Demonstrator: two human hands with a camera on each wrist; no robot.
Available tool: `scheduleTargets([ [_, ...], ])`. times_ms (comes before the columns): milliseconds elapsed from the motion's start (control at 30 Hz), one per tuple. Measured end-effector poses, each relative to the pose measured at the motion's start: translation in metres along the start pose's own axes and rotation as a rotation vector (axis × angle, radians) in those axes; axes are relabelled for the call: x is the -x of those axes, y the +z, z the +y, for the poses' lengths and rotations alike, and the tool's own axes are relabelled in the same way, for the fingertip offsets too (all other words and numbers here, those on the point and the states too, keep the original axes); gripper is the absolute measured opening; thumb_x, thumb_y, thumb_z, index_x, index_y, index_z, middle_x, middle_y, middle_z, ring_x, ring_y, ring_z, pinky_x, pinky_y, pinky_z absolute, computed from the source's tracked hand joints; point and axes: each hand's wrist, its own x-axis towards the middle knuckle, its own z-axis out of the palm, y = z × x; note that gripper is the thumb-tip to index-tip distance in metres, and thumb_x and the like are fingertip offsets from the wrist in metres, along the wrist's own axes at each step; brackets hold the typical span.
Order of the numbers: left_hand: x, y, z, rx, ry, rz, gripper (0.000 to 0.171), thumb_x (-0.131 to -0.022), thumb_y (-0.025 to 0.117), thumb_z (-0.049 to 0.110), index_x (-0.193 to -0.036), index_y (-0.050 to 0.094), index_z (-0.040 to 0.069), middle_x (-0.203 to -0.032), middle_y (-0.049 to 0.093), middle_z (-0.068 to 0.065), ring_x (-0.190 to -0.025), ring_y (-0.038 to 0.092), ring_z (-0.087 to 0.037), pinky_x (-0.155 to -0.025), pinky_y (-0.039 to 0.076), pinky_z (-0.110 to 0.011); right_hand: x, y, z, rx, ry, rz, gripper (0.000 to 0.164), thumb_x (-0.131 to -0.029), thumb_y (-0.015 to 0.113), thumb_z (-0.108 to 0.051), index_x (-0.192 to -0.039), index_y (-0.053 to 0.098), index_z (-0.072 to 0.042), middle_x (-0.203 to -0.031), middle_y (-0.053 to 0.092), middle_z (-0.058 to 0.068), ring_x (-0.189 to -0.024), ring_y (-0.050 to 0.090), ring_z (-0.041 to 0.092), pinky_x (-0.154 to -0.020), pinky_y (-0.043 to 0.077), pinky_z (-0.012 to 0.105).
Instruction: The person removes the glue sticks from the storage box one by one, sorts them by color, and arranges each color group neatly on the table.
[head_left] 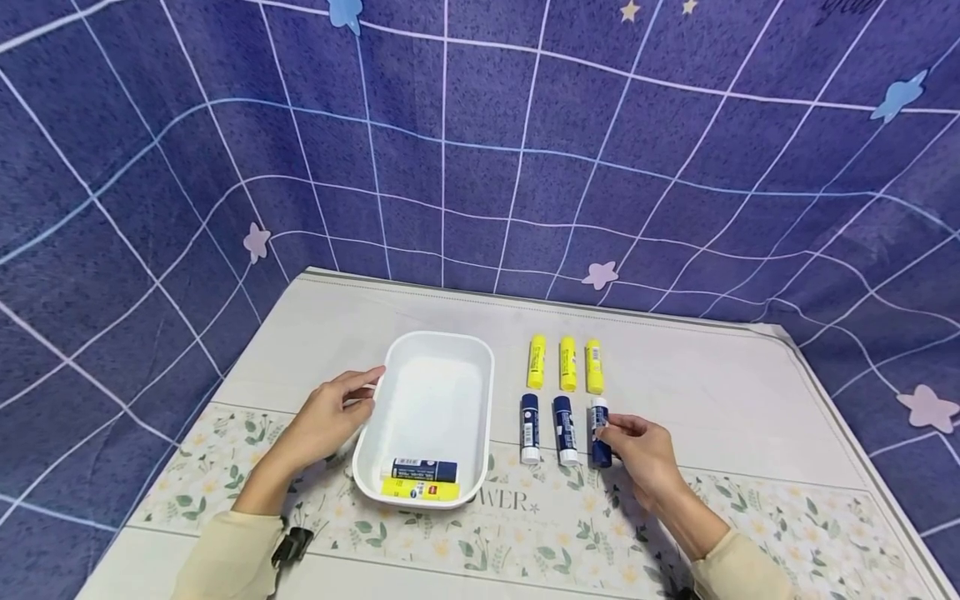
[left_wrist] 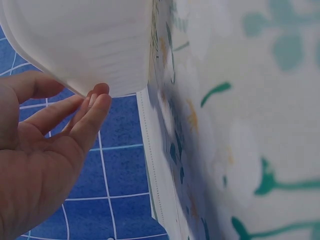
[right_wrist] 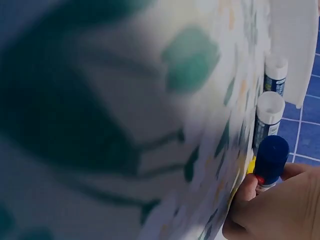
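My right hand (head_left: 643,454) pinches a navy glue stick (head_left: 599,408) at the right end of the front row, its white end pointing away from me. In the right wrist view the navy cap (right_wrist: 273,152) of that stick rises out of the fingers. To its left lie two more navy glue sticks (head_left: 564,427), white ends towards me. My left hand (head_left: 326,417) rests its fingertips against the left rim of a white plastic tray (head_left: 431,400). Fairly straight fingers (left_wrist: 90,122) touch the tray's outer side. Inside the tray's near end lie a navy glue stick (head_left: 426,471) and a yellow one (head_left: 420,490).
Three yellow glue sticks (head_left: 567,363) form a row behind the navy ones. All stand on a white table (head_left: 705,375) with a floral printed band (head_left: 525,546). A blue checked curtain (head_left: 480,167) hangs behind and along the sides.
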Motion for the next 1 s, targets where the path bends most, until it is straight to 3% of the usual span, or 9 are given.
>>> scheduleTargets([
  [233,0.0011,-0.0008,0.002,0.001,0.003,-0.001,0.049,-0.102,0.057,0.006,-0.151,0.053,0.008,-0.141,0.062,-0.018,-0.125,0.065,-0.037,-0.101,0.06,-0.045,-0.0017,-0.0018,-0.0019,0.129,-0.009,0.016,0.043,-0.093,0.07,-0.009,-0.131,0.06,0.01,-0.105,0.067,0.01,-0.085,0.062,0.008,-0.069,0.055,0.018],
  [500,0.0008,-0.0028,0.0045,0.001,0.009,-0.001,0.05,-0.102,0.057,0.005,-0.152,0.052,0.008,-0.141,0.061,-0.02,-0.125,0.064,-0.038,-0.102,0.058,-0.047,-0.0027,0.0008,-0.0056,0.259,-0.057,0.033,0.035,-0.091,0.073,-0.011,-0.12,0.065,0.006,-0.094,0.067,0.006,-0.074,0.057,0.012,-0.057,0.05,0.022],
  [1000,-0.0002,0.0003,0.001,0.011,-0.001,-0.006,0.05,-0.101,0.056,0.005,-0.152,0.052,0.005,-0.14,0.061,-0.022,-0.126,0.064,-0.041,-0.105,0.057,-0.052,-0.0014,0.0043,-0.0059,0.365,-0.066,0.057,0.033,-0.092,0.072,-0.015,-0.118,0.065,0.004,-0.095,0.067,0.009,-0.081,0.06,0.015,-0.062,0.049,0.022],
])
